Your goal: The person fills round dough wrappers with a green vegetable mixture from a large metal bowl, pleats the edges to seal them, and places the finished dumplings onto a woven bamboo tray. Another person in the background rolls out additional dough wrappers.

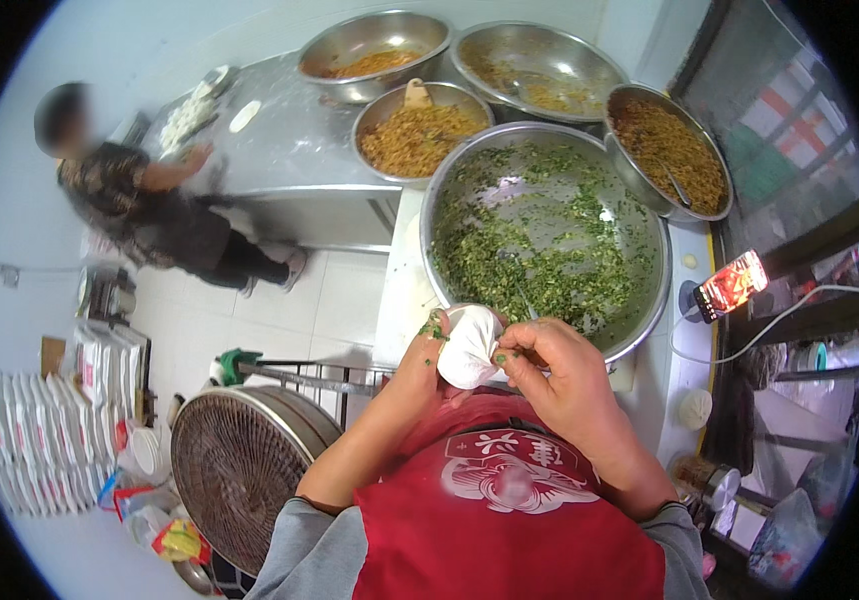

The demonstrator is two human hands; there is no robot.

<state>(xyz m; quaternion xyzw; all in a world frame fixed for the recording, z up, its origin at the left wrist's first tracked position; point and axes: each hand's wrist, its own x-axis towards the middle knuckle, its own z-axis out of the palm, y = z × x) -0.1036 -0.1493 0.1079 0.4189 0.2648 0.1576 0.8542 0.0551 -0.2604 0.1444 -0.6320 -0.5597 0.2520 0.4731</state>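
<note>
A white dough bun (467,346) with pleats along its right side rests in my left hand (429,352), whose fingers are mostly hidden beneath it. The thumb and fingertips of my right hand (549,364) pinch the gathered edge of the dough. Bits of chopped greens cling to both hands. Just beyond them is a large steel bowl (433,217) of chopped green filling (579,277), with a utensil handle lying in it.
Several steel bowls of brown filling (422,142) stand behind the green one. A co-worker (144,195) is at the steel table (287,150) with dough pieces (187,124). To my left are a round steamer (242,472) and stacked bags (39,442); a lit phone (731,286) trails a cable at right.
</note>
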